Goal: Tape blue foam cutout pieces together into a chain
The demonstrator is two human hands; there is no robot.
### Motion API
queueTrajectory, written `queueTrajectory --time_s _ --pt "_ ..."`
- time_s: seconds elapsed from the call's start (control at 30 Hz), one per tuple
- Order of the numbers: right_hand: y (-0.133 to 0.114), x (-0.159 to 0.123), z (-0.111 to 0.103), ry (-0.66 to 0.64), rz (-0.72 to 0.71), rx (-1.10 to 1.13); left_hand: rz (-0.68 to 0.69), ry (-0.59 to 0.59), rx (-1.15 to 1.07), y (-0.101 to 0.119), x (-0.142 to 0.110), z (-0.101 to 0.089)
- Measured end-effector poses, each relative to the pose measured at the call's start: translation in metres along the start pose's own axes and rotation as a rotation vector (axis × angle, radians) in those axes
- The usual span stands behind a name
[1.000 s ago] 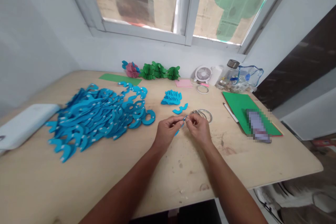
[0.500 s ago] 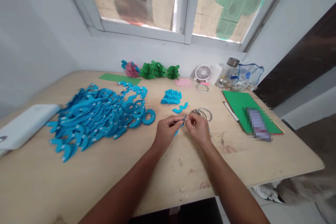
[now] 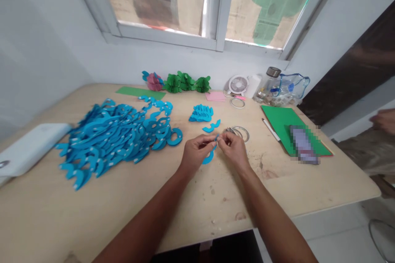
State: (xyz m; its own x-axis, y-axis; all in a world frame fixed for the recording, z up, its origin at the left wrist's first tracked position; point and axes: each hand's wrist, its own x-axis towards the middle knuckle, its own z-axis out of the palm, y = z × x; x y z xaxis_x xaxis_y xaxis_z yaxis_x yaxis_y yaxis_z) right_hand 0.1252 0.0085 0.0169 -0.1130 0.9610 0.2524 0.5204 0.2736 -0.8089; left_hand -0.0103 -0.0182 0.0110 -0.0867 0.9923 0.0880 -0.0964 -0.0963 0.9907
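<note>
One blue paper strip [image 3: 210, 157] held between two hands, near the front middle of the tabletop [image 3: 185, 213].
The left hand [image 3: 196, 151] and right hand [image 3: 233, 148] meet fingertip to fingertip, the fingers of each pressed together, pinching the strip's upper end; its lower curve shows beside the left hand, and whether that touches the tabletop I cannot tell. Just beyond lie one wavy blue piece [image 3: 211, 126] and one pleated blue bundle [image 3: 201, 113]; beside the right hand, overlapping metal rings [image 3: 243, 132]. To the left spreads one blue heap [image 3: 114, 135], its pieces too many to count. Along the wall stand three green paper puffs [image 3: 186, 82], one pink puff [image 3: 154, 81], one fan [image 3: 238, 85] and one bottle [image 3: 268, 84].
</note>
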Motion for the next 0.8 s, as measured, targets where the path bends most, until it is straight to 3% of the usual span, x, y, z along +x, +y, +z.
queueTrajectory --time_s 0.2,0.53,0.8 --pt "0.0032 0.0019 -0.0020 -0.004 0.019 0.043 -0.066 0.006 -0.144 0.0025 0.0010 0.0006" --pt "-0.0054 0.0024 -0.0047 -0.070 0.125 0.470 -0.148 -0.081 -0.273 -0.0006 0.0027 0.0024" --pt "0.0010 0.0014 -0.0048 0.044 0.101 0.398 -0.106 -0.037 -0.290 -0.0043 0.0049 0.0023"
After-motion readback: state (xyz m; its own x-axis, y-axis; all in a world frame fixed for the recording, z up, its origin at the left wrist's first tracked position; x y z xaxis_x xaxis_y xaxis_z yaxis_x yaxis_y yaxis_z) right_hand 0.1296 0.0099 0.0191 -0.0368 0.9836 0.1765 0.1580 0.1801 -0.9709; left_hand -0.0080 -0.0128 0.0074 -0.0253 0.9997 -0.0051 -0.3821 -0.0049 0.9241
